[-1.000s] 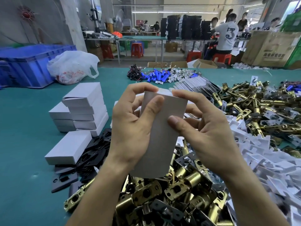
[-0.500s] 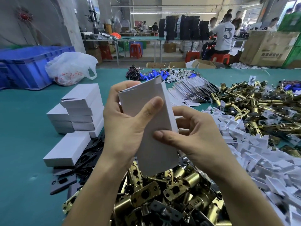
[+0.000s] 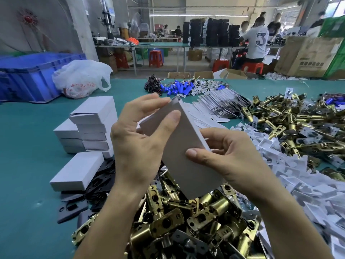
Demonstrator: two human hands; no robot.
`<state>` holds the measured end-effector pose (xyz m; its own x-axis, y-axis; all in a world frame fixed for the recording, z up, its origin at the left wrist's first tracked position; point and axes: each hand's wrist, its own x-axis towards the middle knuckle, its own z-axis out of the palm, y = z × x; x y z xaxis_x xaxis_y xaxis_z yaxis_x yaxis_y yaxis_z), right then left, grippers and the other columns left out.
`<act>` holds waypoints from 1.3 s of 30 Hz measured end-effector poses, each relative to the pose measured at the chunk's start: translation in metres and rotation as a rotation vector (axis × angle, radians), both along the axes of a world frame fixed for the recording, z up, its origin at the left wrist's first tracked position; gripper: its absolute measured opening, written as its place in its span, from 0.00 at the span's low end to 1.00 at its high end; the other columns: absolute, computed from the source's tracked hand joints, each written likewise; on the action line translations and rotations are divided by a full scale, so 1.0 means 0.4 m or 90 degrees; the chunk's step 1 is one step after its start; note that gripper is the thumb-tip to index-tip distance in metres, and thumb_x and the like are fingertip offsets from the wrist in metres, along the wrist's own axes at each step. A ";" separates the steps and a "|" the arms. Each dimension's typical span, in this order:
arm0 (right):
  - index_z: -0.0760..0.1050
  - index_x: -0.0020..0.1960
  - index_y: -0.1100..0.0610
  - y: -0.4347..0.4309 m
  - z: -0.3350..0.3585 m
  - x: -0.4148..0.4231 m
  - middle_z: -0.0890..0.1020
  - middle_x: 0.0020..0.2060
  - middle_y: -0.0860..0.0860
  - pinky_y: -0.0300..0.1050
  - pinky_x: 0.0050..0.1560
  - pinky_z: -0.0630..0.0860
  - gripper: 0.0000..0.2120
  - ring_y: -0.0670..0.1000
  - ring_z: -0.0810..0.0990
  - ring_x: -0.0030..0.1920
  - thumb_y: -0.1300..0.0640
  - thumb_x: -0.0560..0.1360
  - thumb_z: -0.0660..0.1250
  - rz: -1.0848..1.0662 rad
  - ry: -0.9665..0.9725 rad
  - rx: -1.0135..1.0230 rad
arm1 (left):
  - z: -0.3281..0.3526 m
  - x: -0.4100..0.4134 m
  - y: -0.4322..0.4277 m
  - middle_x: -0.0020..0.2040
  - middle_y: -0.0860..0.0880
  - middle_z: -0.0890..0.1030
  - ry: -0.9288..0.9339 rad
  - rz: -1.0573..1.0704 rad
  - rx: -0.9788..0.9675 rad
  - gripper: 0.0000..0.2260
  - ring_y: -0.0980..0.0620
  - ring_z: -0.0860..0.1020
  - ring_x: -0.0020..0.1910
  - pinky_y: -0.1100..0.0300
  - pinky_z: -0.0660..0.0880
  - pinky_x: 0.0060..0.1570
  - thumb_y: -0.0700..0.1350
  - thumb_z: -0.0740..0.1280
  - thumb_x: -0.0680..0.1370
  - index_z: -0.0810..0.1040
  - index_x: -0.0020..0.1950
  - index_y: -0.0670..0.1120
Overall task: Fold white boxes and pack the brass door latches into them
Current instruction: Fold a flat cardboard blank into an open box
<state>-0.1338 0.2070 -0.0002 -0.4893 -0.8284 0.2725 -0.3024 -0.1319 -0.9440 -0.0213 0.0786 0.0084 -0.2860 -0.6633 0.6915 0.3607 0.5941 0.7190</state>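
Gripping half-folded white box (image 3: 176, 165) | left hand (image 3: 136, 146), right hand (image 3: 231, 161) fingers clamped on it | contents unseen

Before you is a wide table with a teal-green cover (image 3: 28, 146). At your left it carries a stack of folded white cardboard boxes (image 3: 93, 126) and, just beside it, flat black plates (image 3: 100, 182). Nearest to you lies a heap of brass door latches (image 3: 186, 221), with loose white cardboard inserts (image 3: 280, 165) at your right. Farther away lie flat white box blanks (image 3: 220, 103), small blue cylinders (image 3: 179, 88), a white plastic bag (image 3: 80, 79) and a blue plastic crate (image 3: 31, 75).
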 end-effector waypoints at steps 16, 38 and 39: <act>0.83 0.55 0.49 0.010 0.013 -0.006 0.86 0.44 0.49 0.48 0.42 0.80 0.14 0.52 0.84 0.45 0.49 0.71 0.71 -0.023 0.095 -0.045 | 0.004 0.007 0.009 0.47 0.57 0.86 -0.044 -0.006 -0.009 0.08 0.55 0.85 0.49 0.61 0.81 0.41 0.49 0.75 0.74 0.79 0.51 0.57; 0.82 0.57 0.43 0.026 0.007 -0.034 0.86 0.51 0.44 0.46 0.46 0.83 0.18 0.47 0.84 0.51 0.50 0.68 0.74 -0.021 0.081 -0.038 | 0.005 0.007 -0.018 0.45 0.51 0.87 -0.004 -0.164 0.190 0.06 0.55 0.79 0.44 0.56 0.74 0.42 0.56 0.73 0.73 0.86 0.38 0.57; 0.82 0.58 0.43 0.028 0.008 -0.034 0.86 0.51 0.44 0.48 0.45 0.84 0.18 0.47 0.84 0.51 0.49 0.68 0.74 -0.021 0.084 -0.031 | 0.004 0.004 -0.019 0.45 0.51 0.87 -0.005 -0.166 0.203 0.06 0.54 0.79 0.44 0.57 0.75 0.41 0.54 0.73 0.74 0.86 0.38 0.56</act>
<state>-0.1473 0.2181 0.0029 -0.4729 -0.7968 0.3760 -0.4286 -0.1649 -0.8883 -0.0195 0.0709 0.0098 -0.4769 -0.7487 0.4604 0.4632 0.2311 0.8556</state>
